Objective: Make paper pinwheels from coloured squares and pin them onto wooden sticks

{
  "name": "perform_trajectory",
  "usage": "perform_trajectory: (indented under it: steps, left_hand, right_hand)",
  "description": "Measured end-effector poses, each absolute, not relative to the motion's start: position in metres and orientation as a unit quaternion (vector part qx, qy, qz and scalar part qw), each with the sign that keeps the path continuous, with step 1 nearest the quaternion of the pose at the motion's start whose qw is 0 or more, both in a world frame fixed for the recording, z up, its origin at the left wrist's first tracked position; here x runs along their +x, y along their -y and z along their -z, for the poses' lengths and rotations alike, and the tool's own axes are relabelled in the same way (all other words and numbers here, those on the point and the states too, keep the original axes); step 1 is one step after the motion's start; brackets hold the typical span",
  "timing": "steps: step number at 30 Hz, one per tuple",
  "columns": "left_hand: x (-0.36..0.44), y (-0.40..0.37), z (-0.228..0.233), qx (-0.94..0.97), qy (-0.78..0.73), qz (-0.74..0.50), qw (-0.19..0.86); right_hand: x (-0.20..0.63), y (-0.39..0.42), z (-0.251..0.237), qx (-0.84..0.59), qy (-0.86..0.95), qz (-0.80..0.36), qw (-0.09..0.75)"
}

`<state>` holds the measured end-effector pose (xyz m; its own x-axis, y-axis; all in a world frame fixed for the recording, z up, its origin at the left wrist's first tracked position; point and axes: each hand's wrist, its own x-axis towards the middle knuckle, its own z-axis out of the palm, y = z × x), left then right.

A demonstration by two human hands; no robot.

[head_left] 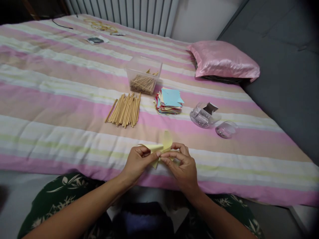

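Above the near edge of the bed, a pale yellow sheet of cut paper (167, 141) is held between my two hands, with one flap curling upward and other corners bent in. My left hand (139, 161) is closed on its left side, thumb pressed near the paper's middle. My right hand (183, 166) pinches the paper from the right, thumb and index finger meeting close to the left thumb. Whether something small sits between the fingertips cannot be made out. Beyond the hands lie a bundle of thin wooden sticks (126, 111) and a stack of cut coloured paper (171, 98), light blue on top.
A clear plastic box (129, 72) with more sticks stands behind the bundle. At right are a round clear container (199, 116) of small metal pieces and a smaller clear tub (227, 129). A pink pillow (225, 61) rests farther back on the striped bedsheet (62, 109).
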<state>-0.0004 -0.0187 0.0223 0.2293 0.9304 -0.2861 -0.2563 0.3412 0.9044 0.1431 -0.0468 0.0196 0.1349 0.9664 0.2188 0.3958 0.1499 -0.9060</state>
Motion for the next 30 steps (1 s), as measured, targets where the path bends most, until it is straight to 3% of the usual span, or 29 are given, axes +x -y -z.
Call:
perform_trajectory:
  steps: [14, 30]
  left_hand:
    - [-0.002, 0.017, -0.019, 0.393, -0.447, -0.404, 0.695]
    - [-0.001, 0.018, -0.013, 0.491, -0.483, -0.413, 0.596]
  right_hand:
    - [0.148, 0.044, -0.019, -0.561, 0.532, -0.421, 0.475]
    - [0.147, 0.045, -0.021, -0.556, 0.513, -0.423, 0.498]
